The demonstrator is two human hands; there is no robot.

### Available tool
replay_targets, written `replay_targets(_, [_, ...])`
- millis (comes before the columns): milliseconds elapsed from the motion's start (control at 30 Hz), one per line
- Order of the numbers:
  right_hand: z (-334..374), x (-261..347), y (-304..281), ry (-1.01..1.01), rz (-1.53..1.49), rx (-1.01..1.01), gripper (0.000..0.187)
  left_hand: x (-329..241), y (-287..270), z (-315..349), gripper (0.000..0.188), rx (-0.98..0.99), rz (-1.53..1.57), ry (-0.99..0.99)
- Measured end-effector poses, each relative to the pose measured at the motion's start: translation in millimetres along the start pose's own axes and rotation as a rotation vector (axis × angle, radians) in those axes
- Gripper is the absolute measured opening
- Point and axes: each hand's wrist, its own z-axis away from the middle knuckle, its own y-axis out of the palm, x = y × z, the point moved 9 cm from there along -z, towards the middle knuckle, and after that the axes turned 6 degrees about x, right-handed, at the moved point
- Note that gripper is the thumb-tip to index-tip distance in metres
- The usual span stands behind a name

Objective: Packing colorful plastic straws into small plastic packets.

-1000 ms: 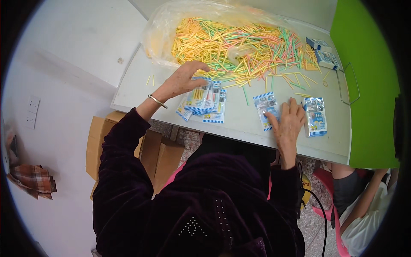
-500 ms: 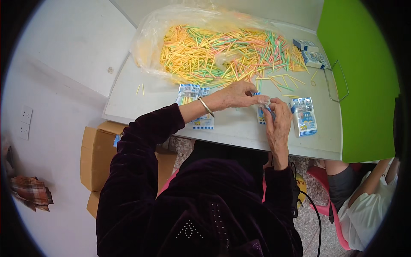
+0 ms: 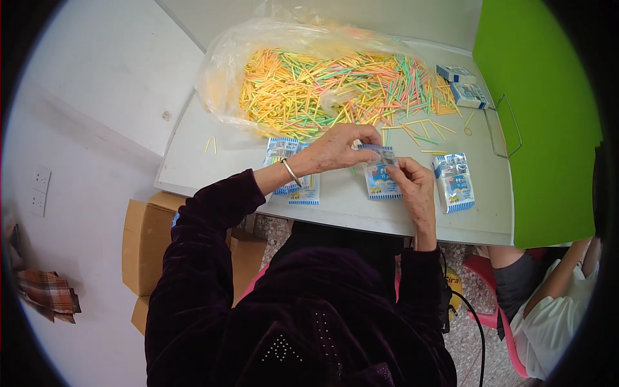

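Between my two hands is a small blue-and-white plastic packet, its striped lower edge toward me. My left hand pinches its upper end, thumb in front and fingers curled behind. My right hand is closed on the packet's right side near the top, thumb and fingertips together. Similar packets lie partly under my left wrist, some showing coloured sticks inside. A stack of packets rests just right of my right hand.
A large clear plastic bag holds a heap of thin pastel sticks, some spilled nearby. Small boxes and a wire stand are by the green partition. A cardboard box stands lower left. Another person sits at right.
Both hands have shifted slightly left, turning the packet so its printed front faces up more. My left fingers have come onto its top edge. The whole view has tilted slightly.
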Motion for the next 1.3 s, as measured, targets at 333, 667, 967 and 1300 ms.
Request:
replay_targets(333, [-4, -4, -4, -0.078, 0.046, -0.080, 0.016, -8, 6, -13, 0.017, -0.052, -0.198, 0.068])
replay_targets(667, [-1, 1, -8, -0.085, 0.143, -0.119, 0.017, 9, -4, -51, 0.018, 0.071, -0.187, 0.121])
replay_targets(967, [1, 8, -2, -0.141, 0.307, -0.122, 0.019, 42, -3, -129, 0.039, 0.083, -1.393, 0.384])
replay_targets(1300, [2, 9, -4, -0.174, 0.348, -0.144, 0.022, 44, 26, -158, 0.053, 0.186, -1.700, 0.427])
